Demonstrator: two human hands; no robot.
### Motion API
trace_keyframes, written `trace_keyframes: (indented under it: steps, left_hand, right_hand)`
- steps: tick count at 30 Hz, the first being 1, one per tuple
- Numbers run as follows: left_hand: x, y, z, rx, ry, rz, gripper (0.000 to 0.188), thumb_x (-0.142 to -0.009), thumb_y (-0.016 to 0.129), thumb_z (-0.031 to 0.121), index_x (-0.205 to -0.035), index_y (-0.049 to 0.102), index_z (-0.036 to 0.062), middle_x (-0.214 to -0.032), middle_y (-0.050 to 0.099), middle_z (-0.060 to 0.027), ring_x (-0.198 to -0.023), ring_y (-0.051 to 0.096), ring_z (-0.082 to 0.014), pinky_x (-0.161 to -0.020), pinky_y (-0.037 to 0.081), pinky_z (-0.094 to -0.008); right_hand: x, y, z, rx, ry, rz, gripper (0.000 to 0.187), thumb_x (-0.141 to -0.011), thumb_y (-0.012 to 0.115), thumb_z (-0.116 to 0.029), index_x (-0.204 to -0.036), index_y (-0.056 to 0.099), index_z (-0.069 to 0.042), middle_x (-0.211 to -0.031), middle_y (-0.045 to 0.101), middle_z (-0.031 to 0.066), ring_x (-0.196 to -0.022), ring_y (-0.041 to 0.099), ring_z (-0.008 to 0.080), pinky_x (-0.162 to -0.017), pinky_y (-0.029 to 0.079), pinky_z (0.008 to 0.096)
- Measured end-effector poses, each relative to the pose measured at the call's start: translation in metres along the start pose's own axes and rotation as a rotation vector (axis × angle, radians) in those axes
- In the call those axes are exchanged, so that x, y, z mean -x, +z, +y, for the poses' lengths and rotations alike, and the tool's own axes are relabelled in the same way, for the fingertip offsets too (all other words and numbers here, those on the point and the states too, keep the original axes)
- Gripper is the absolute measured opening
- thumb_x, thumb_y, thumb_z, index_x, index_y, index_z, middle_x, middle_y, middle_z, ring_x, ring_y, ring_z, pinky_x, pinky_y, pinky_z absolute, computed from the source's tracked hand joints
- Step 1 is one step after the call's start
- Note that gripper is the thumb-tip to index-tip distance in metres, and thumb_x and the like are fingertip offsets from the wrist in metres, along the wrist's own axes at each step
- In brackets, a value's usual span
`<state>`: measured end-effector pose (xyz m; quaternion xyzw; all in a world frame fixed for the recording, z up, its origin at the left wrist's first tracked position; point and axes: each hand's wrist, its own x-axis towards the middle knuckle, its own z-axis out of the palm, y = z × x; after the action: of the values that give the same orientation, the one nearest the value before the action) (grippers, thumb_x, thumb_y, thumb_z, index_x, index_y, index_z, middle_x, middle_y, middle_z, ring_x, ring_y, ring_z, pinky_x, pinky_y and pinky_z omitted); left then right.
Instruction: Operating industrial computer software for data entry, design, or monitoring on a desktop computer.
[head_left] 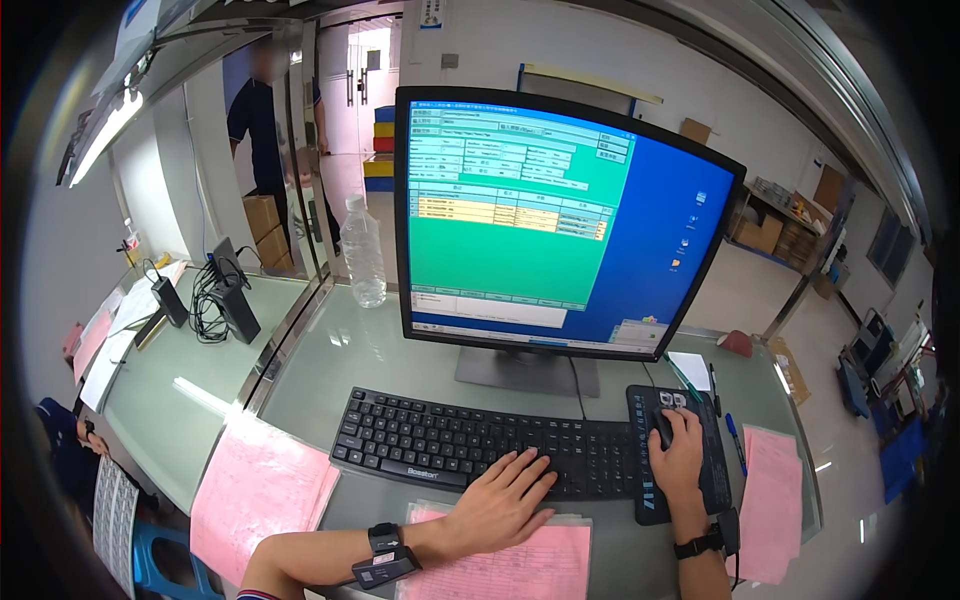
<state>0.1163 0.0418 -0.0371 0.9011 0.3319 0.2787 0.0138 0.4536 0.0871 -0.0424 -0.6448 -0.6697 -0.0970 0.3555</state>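
My left hand (pixel 503 503) lies over the lower edge of a black keyboard (pixel 420 432), fingers stretched out and resting on the keys, with nothing held. My right hand (pixel 679 452) is wrapped over a dark computer mouse (pixel 661 428), which it partly hides, on a black mouse pad (pixel 652 508). Beyond the keyboard stands a monitor (pixel 520 262) with a green window and a blue desktop. Pink paper sheets (pixel 545 562) in a clear sleeve lie under my left wrist. Both wrists wear black bands, the left one with a small box attached.
Left of the monitor is a clear plastic bottle (pixel 363 255). More pink sheets (pixel 262 480) lie at the left and others (pixel 770 490) at the right, beside a blue pen (pixel 735 440). Black adapters (pixel 236 312) with cables sit past a glass partition. Another person (pixel 262 130) stands behind it.
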Motion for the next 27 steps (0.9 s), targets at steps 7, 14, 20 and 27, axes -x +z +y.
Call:
trace_keyframes:
  steps: [7,14,20,27]
  left_hand:
    - [-0.0012,-0.0011,0.0,0.014,0.005,0.008,0.053,-0.106,0.061,0.039,-0.138,0.064,-0.0025,-0.146,0.061,-0.0245,-0.144,0.051,-0.0411,-0.123,0.037,-0.0525]
    - [-0.0013,0.0003,-0.0017,0.016,0.006,0.014,0.053,-0.105,0.061,0.039,-0.137,0.065,-0.0026,-0.146,0.061,-0.0244,-0.144,0.051,-0.0413,-0.123,0.037,-0.0526]
    - [-0.0008,0.0003,-0.0014,0.017,0.006,0.013,0.053,-0.106,0.061,0.039,-0.137,0.065,-0.0027,-0.146,0.06,-0.0247,-0.144,0.051,-0.0418,-0.123,0.037,-0.0525]
    - [-0.0009,-0.0001,-0.0008,0.012,0.008,0.003,0.053,-0.106,0.06,0.04,-0.138,0.064,-0.0026,-0.147,0.06,-0.0249,-0.145,0.05,-0.0417,-0.124,0.036,-0.0525]
  right_hand:
    - [-0.0026,-0.0019,-0.0024,-0.018,-0.015,-0.007,0.039,-0.089,0.073,-0.01,-0.126,0.068,0.0,-0.131,0.06,0.0229,-0.122,0.059,0.0442,-0.106,0.049,0.0489]
    - [-0.0036,0.0012,0.0002,-0.033,-0.017,-0.006,0.039,-0.089,0.074,-0.01,-0.126,0.068,0.0,-0.13,0.061,0.0233,-0.122,0.059,0.0445,-0.106,0.049,0.0496]
    - [-0.0032,0.0011,-0.0005,-0.021,-0.013,-0.007,0.038,-0.09,0.073,-0.01,-0.126,0.068,0.0,-0.13,0.061,0.0237,-0.122,0.058,0.0448,-0.107,0.048,0.0497]
    - [-0.0031,-0.0002,-0.001,-0.021,-0.011,-0.011,0.038,-0.09,0.073,-0.011,-0.126,0.068,0.001,-0.13,0.061,0.0241,-0.122,0.058,0.0448,-0.106,0.048,0.0501]
